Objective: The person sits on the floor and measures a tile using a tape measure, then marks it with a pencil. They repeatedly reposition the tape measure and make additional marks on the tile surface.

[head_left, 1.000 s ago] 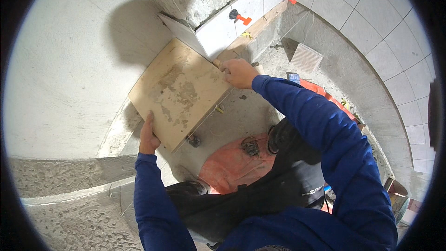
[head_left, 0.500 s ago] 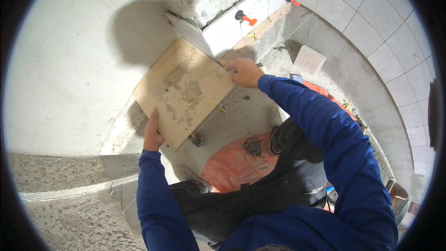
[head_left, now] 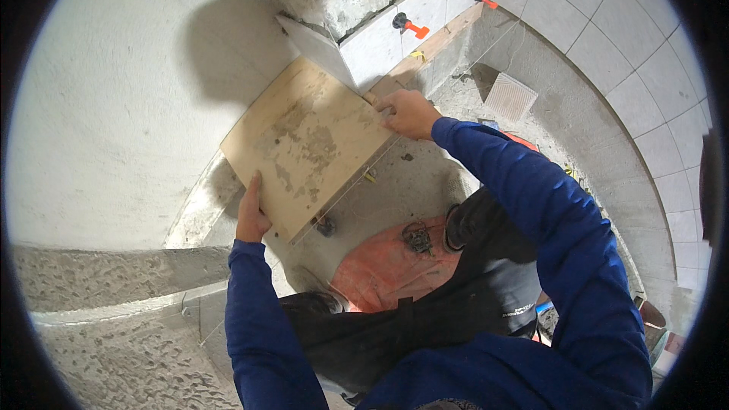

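Observation:
A beige flat board (head_left: 307, 144) smeared with grey mortar lies tilted in front of me, its far edge against the pale wall and its far right corner by the low tiled face. My left hand (head_left: 251, 214) grips its near left edge, one finger along the top and the rest partly hidden. At the right corner my right hand (head_left: 410, 115) is closed round the board's edge, fingers curled in. Close to those fingers a small light wooden piece (head_left: 370, 98) shows between board and tiles; whether the hand touches it I cannot tell.
White tiles (head_left: 372, 52) with several black-and-orange levelling clips (head_left: 411, 26) line the low wall. A loose ridged tile (head_left: 510, 97) lies on the floor at right. Below are a red sheet (head_left: 380, 277) and a dark tangled object (head_left: 417, 238). A thin string runs past the board.
The view has shifted slightly, so the tiles and clips sit a little further right. Both hands keep their hold on the board, which stays almost in place.

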`<state>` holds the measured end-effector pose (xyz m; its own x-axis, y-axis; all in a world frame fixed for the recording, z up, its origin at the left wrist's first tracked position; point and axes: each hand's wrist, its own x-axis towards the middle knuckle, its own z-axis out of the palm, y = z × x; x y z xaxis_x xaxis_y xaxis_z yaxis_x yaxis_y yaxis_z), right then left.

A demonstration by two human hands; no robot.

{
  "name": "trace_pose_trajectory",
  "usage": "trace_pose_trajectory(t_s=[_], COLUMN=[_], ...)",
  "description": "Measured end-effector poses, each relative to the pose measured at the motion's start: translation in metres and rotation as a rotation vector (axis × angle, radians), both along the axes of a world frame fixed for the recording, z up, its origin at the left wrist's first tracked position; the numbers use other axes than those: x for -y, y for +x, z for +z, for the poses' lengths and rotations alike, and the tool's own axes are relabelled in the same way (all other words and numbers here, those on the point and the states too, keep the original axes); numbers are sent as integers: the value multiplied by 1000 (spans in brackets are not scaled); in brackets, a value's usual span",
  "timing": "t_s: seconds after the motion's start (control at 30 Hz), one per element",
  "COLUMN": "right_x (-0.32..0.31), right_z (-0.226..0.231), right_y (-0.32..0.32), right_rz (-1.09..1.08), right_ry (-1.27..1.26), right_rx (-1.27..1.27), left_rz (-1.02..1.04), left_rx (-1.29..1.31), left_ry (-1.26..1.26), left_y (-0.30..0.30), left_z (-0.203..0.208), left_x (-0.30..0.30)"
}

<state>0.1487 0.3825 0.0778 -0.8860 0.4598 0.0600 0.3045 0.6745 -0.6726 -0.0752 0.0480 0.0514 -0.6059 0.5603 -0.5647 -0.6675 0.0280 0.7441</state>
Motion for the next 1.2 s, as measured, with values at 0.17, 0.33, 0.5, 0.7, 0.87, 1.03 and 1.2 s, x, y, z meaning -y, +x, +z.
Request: trace_pose_trajectory(t_s=[0.17, 0.33, 0.5, 0.7, 0.87, 1.03, 1.2], right_x=[0, 2, -1, -4, -6, -10, -2], right_z=[-1, 2, 4, 2, 6, 28, 85], right_y=[1, 3, 3, -4, -1, 10, 51], right_rz=[18, -1, 3, 10, -15, -29, -26], right_ry=[16, -23, -14, -3, 30, 99, 283], right_rx=[-19, -16, -26, -58, -47, 56, 177], left_rz=[16, -47, 47, 12, 25, 32, 17], left_rx=[-17, -193, -8, -1, -51, -10, -62], left_ry=[-24, -98, -31, 42, 1, 61, -207], left_y=[3, 6, 4, 2, 1, 8, 7], left_z=[2, 0, 1, -7, -8, 4, 12], left_x=[-3, -2, -6, -1, 0, 2, 15])
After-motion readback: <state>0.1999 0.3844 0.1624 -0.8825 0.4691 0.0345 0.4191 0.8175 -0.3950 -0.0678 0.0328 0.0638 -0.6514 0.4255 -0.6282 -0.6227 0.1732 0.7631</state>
